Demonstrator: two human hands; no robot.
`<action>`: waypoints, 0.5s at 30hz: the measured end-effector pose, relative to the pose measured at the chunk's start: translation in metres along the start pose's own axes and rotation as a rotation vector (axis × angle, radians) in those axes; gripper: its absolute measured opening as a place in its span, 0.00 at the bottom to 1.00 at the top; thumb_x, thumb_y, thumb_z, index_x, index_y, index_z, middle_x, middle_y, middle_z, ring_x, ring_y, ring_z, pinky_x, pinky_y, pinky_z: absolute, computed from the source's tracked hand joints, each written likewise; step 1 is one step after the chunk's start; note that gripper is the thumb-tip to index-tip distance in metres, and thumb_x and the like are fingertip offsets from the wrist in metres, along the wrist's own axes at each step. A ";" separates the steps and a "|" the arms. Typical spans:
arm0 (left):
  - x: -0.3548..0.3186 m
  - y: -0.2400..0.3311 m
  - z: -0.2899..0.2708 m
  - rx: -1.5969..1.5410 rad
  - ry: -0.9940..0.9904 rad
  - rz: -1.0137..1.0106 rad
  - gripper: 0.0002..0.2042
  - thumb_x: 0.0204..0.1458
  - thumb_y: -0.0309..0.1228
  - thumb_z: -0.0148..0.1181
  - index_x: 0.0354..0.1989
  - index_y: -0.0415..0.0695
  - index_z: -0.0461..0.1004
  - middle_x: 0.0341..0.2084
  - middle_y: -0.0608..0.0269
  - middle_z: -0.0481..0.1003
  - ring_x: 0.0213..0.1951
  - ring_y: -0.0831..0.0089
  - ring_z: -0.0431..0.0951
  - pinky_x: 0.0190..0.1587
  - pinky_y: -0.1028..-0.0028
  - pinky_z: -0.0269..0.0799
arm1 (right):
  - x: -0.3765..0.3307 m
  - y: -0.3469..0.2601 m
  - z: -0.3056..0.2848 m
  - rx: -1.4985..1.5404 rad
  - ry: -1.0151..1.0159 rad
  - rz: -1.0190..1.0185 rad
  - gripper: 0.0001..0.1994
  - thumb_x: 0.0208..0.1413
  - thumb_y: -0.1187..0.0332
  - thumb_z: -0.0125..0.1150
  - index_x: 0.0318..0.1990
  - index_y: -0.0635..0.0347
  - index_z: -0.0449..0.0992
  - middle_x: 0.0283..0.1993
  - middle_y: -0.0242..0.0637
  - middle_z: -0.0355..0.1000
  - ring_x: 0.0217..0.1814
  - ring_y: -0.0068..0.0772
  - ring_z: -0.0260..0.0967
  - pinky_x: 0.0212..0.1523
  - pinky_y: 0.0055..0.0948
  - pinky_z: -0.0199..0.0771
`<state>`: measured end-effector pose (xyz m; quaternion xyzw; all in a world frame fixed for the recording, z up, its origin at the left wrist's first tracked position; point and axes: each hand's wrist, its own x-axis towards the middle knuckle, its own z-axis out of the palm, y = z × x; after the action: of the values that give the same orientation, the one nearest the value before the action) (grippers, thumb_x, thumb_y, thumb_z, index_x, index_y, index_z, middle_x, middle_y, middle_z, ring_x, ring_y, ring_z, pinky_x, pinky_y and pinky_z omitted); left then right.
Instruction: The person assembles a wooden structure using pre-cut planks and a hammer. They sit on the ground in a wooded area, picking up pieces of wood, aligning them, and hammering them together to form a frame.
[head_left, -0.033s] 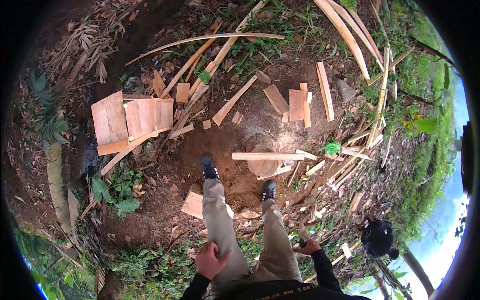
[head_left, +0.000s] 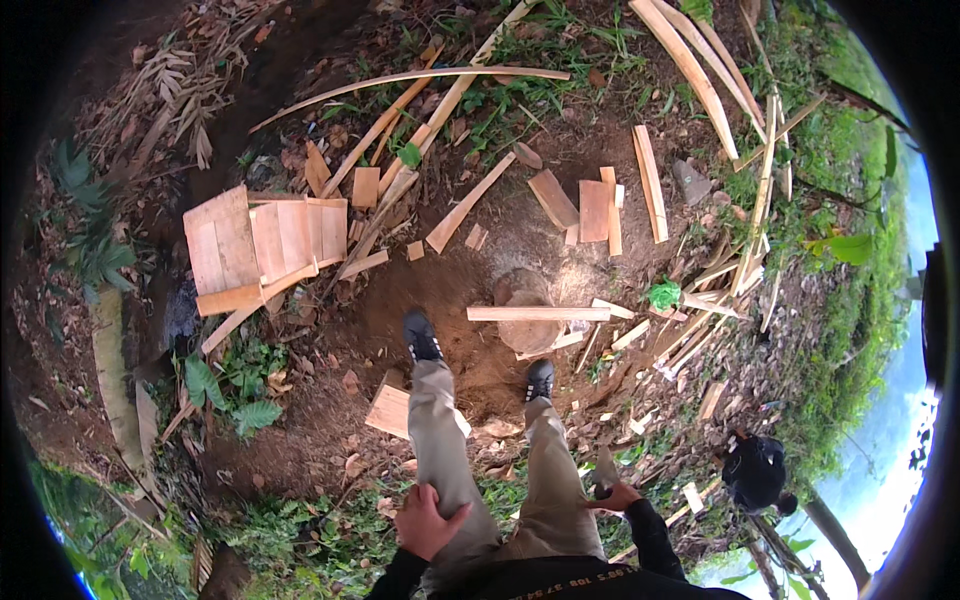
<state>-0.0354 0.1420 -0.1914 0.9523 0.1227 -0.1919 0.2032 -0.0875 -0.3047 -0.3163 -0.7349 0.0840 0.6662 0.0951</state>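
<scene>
Your left hand (head_left: pixel 432 522) lies on your left thigh (head_left: pixel 441 455), thumb apart from curled fingers, nothing visible in it. Right hand (head_left: pixel 618 497) looks clamped on the grip of a blade-like tool (head_left: pixel 605 468), just beside your right leg (head_left: pixel 550 470); a loose grip or careless swing could nick it. Right shoe (head_left: pixel 538 382) sits near the stump (head_left: pixel 528 335), so a glancing stroke could reach it. Plank (head_left: pixel 538 314) lies across the stump, unheld, both ends overhanging: struck off-centre, it may tip or spin. Person (head_left: pixel 755 475) off to your right: flying chips possible. Farther out, loose slats (head_left: pixel 692 75) could trip you
</scene>
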 end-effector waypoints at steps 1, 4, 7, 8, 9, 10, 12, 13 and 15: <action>0.009 -0.011 -0.001 -0.016 -0.024 -0.009 0.21 0.53 0.49 0.62 0.21 0.45 0.65 0.15 0.62 0.68 0.18 0.62 0.73 0.21 0.62 0.66 | -0.002 -0.019 -0.005 0.050 -0.225 -0.005 0.39 0.31 0.29 0.69 0.27 0.65 0.82 0.29 0.48 0.79 0.33 0.40 0.79 0.43 0.36 0.77; 0.030 -0.048 -0.019 -0.137 -0.175 -0.085 0.21 0.56 0.46 0.59 0.19 0.46 0.64 0.14 0.56 0.70 0.18 0.54 0.73 0.21 0.58 0.66 | -0.053 -0.083 0.009 0.068 -0.018 0.175 0.45 0.29 0.19 0.58 0.27 0.60 0.84 0.31 0.47 0.80 0.36 0.41 0.80 0.44 0.33 0.78; 0.051 -0.090 -0.029 -0.221 -0.287 0.086 0.20 0.57 0.44 0.58 0.18 0.45 0.65 0.13 0.53 0.68 0.18 0.51 0.72 0.21 0.55 0.66 | -0.067 -0.123 0.048 0.138 0.170 0.411 0.50 0.32 0.20 0.56 0.40 0.66 0.81 0.39 0.56 0.78 0.47 0.50 0.77 0.46 0.42 0.77; 0.058 -0.093 -0.040 -0.276 -0.291 0.124 0.21 0.57 0.43 0.58 0.17 0.45 0.66 0.13 0.50 0.68 0.19 0.49 0.73 0.22 0.54 0.66 | -0.089 -0.151 0.037 0.168 0.239 0.387 0.42 0.36 0.26 0.60 0.35 0.65 0.82 0.37 0.56 0.78 0.44 0.49 0.78 0.44 0.44 0.78; 0.060 -0.097 -0.055 -0.283 -0.428 0.152 0.20 0.57 0.43 0.58 0.17 0.45 0.67 0.12 0.50 0.68 0.19 0.49 0.73 0.22 0.54 0.67 | -0.113 -0.171 0.025 0.251 0.231 0.404 0.40 0.37 0.28 0.61 0.35 0.64 0.82 0.36 0.55 0.78 0.44 0.49 0.78 0.44 0.44 0.78; 0.061 -0.100 -0.072 -0.288 -0.569 0.181 0.20 0.58 0.43 0.58 0.17 0.44 0.68 0.12 0.50 0.69 0.19 0.49 0.74 0.22 0.54 0.67 | -0.134 -0.189 0.013 0.338 0.223 0.426 0.37 0.38 0.30 0.63 0.34 0.63 0.82 0.35 0.54 0.78 0.44 0.48 0.78 0.44 0.44 0.78; 0.070 -0.100 -0.097 -0.276 -0.770 0.284 0.20 0.58 0.43 0.57 0.17 0.44 0.69 0.12 0.50 0.70 0.18 0.50 0.75 0.22 0.54 0.68 | -0.154 -0.197 0.027 0.461 0.223 0.443 0.31 0.40 0.37 0.67 0.34 0.61 0.83 0.33 0.52 0.79 0.41 0.48 0.79 0.43 0.44 0.78; 0.080 -0.094 -0.101 -0.261 -0.812 0.350 0.20 0.58 0.43 0.57 0.17 0.44 0.70 0.12 0.50 0.70 0.18 0.51 0.75 0.22 0.54 0.69 | -0.152 -0.199 0.042 0.486 0.201 0.444 0.31 0.40 0.37 0.68 0.34 0.62 0.82 0.34 0.51 0.79 0.42 0.49 0.79 0.43 0.44 0.78; 0.090 -0.083 -0.101 -0.234 -0.900 0.468 0.21 0.58 0.44 0.56 0.17 0.44 0.71 0.12 0.50 0.71 0.17 0.52 0.76 0.21 0.54 0.70 | -0.148 -0.200 0.087 0.529 0.146 0.445 0.31 0.40 0.38 0.68 0.34 0.63 0.82 0.35 0.51 0.79 0.42 0.50 0.78 0.44 0.44 0.78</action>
<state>0.0517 0.2737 -0.1717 0.7483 -0.1724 -0.5170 0.3782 -0.1362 -0.0899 -0.1720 -0.6940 0.4185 0.5715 0.1286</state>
